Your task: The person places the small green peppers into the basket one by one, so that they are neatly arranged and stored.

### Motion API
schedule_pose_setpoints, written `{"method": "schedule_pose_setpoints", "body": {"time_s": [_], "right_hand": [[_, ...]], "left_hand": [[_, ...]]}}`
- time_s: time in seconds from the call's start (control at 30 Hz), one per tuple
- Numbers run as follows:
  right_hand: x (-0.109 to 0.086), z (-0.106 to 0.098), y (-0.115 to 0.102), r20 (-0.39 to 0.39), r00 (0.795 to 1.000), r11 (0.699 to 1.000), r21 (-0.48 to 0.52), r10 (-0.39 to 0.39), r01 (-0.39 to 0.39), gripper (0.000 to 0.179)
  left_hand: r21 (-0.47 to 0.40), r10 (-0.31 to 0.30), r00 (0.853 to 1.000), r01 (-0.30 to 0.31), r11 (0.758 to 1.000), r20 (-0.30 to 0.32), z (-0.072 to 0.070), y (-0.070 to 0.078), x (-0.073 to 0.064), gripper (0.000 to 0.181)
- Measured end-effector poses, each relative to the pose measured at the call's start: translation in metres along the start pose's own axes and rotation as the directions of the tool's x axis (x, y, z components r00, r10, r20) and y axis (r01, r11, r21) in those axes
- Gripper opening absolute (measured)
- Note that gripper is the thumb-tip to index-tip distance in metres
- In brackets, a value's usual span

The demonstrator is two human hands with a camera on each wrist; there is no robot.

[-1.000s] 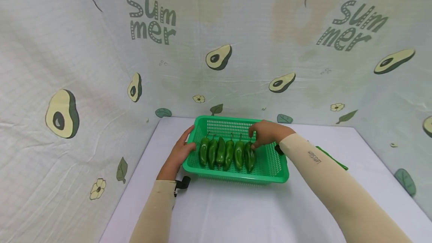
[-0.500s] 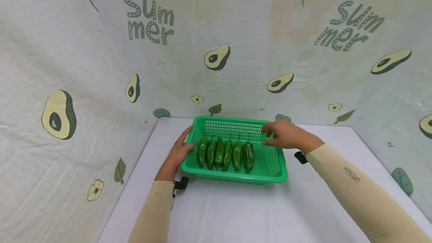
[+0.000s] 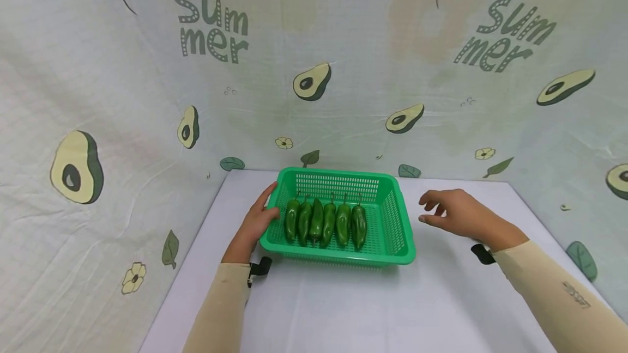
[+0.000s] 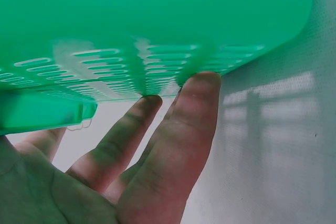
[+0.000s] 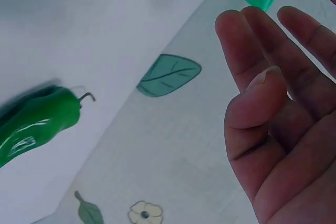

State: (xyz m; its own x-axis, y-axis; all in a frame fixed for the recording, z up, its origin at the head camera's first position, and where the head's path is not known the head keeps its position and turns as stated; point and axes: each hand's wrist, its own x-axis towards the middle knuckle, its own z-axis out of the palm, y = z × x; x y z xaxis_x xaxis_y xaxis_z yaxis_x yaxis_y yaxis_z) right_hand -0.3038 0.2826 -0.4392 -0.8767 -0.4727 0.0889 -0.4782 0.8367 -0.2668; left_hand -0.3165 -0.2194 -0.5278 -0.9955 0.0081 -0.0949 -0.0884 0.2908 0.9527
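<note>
Several green chili peppers (image 3: 328, 225) lie side by side in a green plastic basket (image 3: 333, 257). My left hand (image 3: 255, 225) holds the basket's left rim, its thumb over the edge. Beneath, in the left wrist view, the left fingers (image 4: 181, 129) touch the slotted outer wall. Right of the basket, my right hand (image 3: 456, 212) hovers over the table, fingers loosely bent and holding nothing. Another green chili pepper (image 5: 44, 119) lies on the table in the right wrist view; in the head view the right hand and arm hide it.
The basket stands on a white table (image 3: 333, 309) near its back edge. Behind and at both sides hangs a pale cloth (image 3: 353, 26) printed with avocados and leaves. Inside the basket, bare floor shows right of the peppers.
My right hand has left the rightmost pepper in the basket and moved right, out past the basket's edge. The left hand stays on the rim.
</note>
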Motion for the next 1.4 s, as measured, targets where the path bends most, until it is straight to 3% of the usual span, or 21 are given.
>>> {"method": "schedule_pose_setpoints", "body": {"time_s": [0.27, 0.5, 0.77, 1.07, 1.4], "right_hand": [[-0.038, 0.009, 0.04, -0.069, 0.992, 0.994, 0.006, 0.108, -0.108, 0.035], [-0.07, 0.03, 0.068, -0.13, 0.959, 0.965, 0.107, 0.252, -0.239, 0.042], [-0.09, 0.047, 0.079, -0.266, 0.886, 0.923, 0.174, 0.381, -0.344, 0.047], [-0.108, 0.056, 0.093, -0.298, 0.811, 0.863, 0.205, 0.504, -0.461, 0.052], [-0.11, 0.069, 0.111, -0.302, 0.758, 0.816, 0.241, 0.578, -0.526, 0.056]], "left_hand": [[-0.009, 0.008, 1.0, -0.008, 1.0, 0.003, -0.001, -0.002, -0.001, 0.09], [-0.012, 0.009, 1.0, -0.009, 1.0, 0.003, 0.0, 0.0, -0.001, 0.091], [-0.013, 0.002, 1.0, -0.003, 1.0, -0.014, 0.003, 0.003, -0.003, 0.09], [-0.01, 0.004, 1.0, -0.004, 1.0, 0.005, 0.001, 0.003, -0.002, 0.091], [0.0, -0.005, 1.0, 0.005, 1.0, 0.005, 0.0, 0.001, 0.002, 0.091]]}}
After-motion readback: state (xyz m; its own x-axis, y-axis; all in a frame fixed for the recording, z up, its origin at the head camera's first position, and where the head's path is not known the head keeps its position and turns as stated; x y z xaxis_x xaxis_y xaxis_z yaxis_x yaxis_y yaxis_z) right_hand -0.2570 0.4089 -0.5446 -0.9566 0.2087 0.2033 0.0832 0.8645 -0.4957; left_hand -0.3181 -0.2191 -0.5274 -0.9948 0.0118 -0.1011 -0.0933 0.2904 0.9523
